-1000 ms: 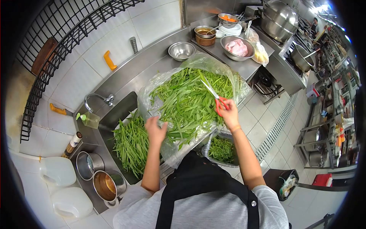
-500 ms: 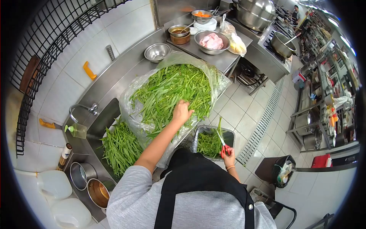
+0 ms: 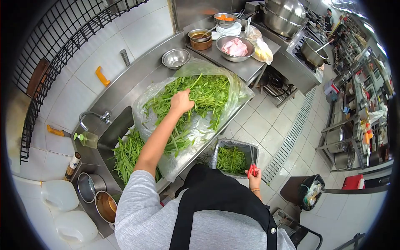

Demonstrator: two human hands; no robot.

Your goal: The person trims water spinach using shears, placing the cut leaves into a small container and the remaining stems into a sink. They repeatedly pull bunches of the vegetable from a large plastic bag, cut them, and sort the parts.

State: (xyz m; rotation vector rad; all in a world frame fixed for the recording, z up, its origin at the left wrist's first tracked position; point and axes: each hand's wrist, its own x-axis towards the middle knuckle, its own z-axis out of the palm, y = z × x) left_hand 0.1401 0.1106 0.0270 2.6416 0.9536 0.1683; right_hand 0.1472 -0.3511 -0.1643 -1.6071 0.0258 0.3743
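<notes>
Over the pile of leafy greens (image 3: 208, 93), my left hand (image 3: 182, 102) has its fingers closed round some green stems. The pile lies in a clear plastic bag (image 3: 202, 129) spread on the steel counter. My right hand (image 3: 254, 178) grips red-handled scissors (image 3: 252, 168), blades pointing away from me, at the right edge of a lined bin (image 3: 256, 152). Cut green pieces (image 3: 231, 160) lie inside this bin. More long greens (image 3: 132, 156) fill the sink at left.
A steel bowl (image 3: 175, 58) stands behind the bag, with a bowl of raw meat (image 3: 235, 48) further right. The faucet (image 3: 93, 117) is at left beside a soap bottle (image 3: 86, 139). A black bin (image 3: 299, 191) stands on the floor at right. A distant person (image 3: 328, 18) is at upper right.
My left hand has moved up and left across the pile, baring part of the bag near me. The stems by the scissors are gone from there, and my right hand has shifted slightly.
</notes>
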